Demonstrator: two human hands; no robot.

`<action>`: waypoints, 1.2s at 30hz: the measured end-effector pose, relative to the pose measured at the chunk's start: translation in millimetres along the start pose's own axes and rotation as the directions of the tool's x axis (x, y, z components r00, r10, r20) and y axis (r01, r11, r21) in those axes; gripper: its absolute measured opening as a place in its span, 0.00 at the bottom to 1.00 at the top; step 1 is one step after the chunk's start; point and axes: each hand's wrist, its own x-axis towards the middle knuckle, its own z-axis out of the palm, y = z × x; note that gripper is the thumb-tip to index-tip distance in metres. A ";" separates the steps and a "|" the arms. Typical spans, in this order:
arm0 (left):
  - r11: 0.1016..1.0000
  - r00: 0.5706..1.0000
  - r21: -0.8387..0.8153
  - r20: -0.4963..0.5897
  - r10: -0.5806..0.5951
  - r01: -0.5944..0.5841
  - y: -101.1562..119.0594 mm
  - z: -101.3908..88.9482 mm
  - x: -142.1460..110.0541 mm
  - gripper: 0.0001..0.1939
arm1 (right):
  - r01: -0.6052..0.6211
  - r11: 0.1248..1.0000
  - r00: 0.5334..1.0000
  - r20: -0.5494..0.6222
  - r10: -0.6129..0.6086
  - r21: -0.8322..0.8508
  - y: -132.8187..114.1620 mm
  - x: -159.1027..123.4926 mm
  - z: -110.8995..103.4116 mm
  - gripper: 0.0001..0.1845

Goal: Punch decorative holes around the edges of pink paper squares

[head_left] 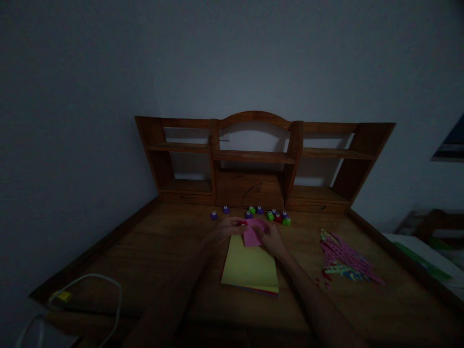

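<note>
From the head view: holding pink paper (250,239) in the right hand (271,237) and pinching a small red thing (244,223) in the left hand (227,229), close together, maybe to keep both steady. Held by the far end of the yellow paper (249,268) on the counter (163,251). Looks too dark to tell more.

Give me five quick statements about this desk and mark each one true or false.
1. The right hand holds pink paper. True.
2. A white cable lies at the left of the desk. True.
3. The small eyed toys are all purple. False: some are green or red.
4. The left hand touches the white cable. False: it is beside the pink paper.
5. A yellow sheet tops the paper stack. True.
</note>
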 end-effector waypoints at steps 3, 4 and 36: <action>1.000 1.000 0.009 0.009 -0.006 0.006 0.7 -0.3 0.0 0.22 | 0.074 0.997 0.993 0.089 -0.074 0.011 1.0 0.6 -0.1 0.19; 1.000 1.000 0.011 0.006 -0.011 0.011 1.2 -0.3 -0.2 0.22 | 0.086 0.996 0.992 0.093 -0.087 0.010 1.7 0.9 -0.2 0.19; 0.993 0.878 -0.077 -0.477 0.038 -0.085 11.0 -21.4 19.9 0.19 | -0.068 0.998 0.994 -0.091 0.066 -0.011 2.3 7.0 -9.1 0.26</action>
